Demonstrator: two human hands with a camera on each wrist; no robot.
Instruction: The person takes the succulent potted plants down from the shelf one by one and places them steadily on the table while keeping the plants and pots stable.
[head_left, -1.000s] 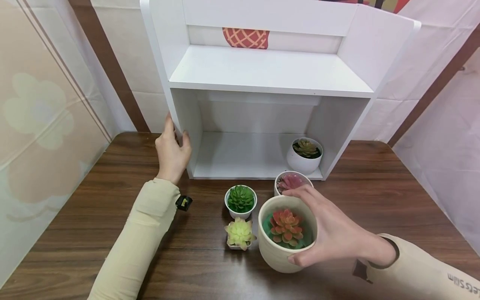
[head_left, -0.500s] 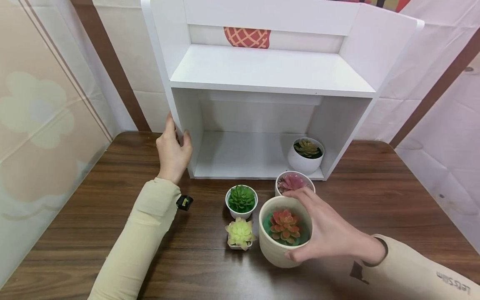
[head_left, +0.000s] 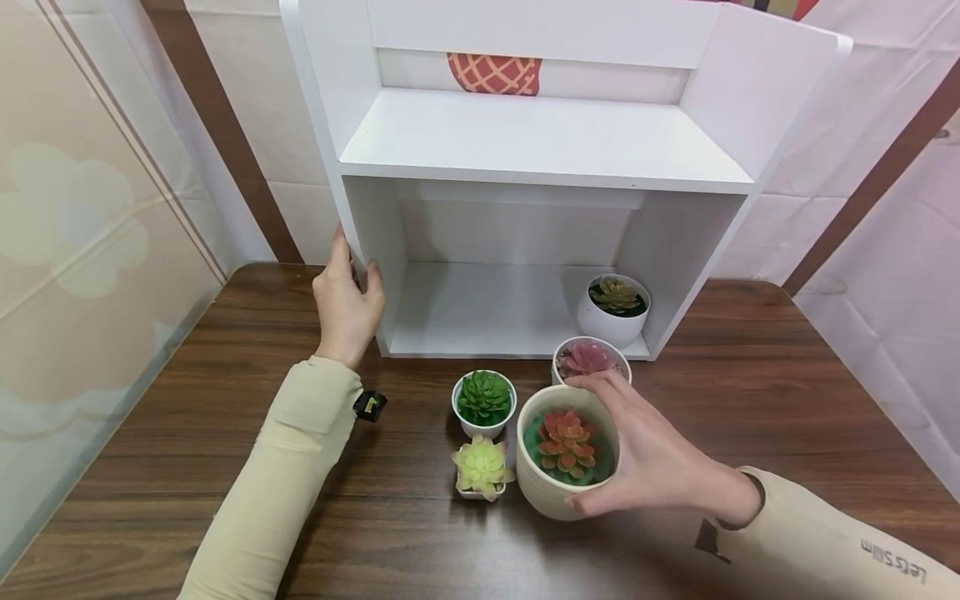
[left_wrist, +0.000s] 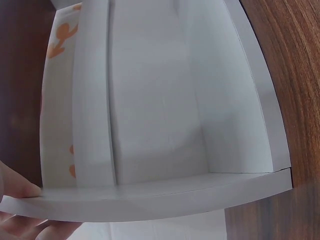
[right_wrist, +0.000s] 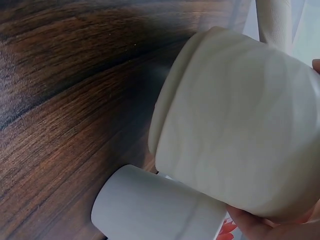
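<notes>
My right hand (head_left: 648, 462) grips a large cream plant pot (head_left: 542, 492) by its rim and side, with a red succulent (head_left: 567, 442) inside. In the right wrist view, the pot (right_wrist: 235, 120) hangs tilted close over the wood, overlapping a smaller white pot (right_wrist: 150, 202). My left hand (head_left: 347, 304) holds the left side panel of a white shelf unit (head_left: 540, 183). Thumb and fingers lie on opposite faces of the panel (left_wrist: 165, 205) in the left wrist view. Just behind the cream pot, a pink succulent (head_left: 587, 358) stands in a white pot, partly hidden by my right hand.
A white pot (head_left: 609, 325) with an olive succulent stands inside the lower compartment, at its right end. Left of the cream pot, a green succulent (head_left: 483, 400) and a pale yellow-green one (head_left: 482, 467) stand on the wooden table (head_left: 397, 533).
My right hand has moved the cream pot slightly away from me and a little left, toward the shelf. My left hand keeps its place on the panel.
</notes>
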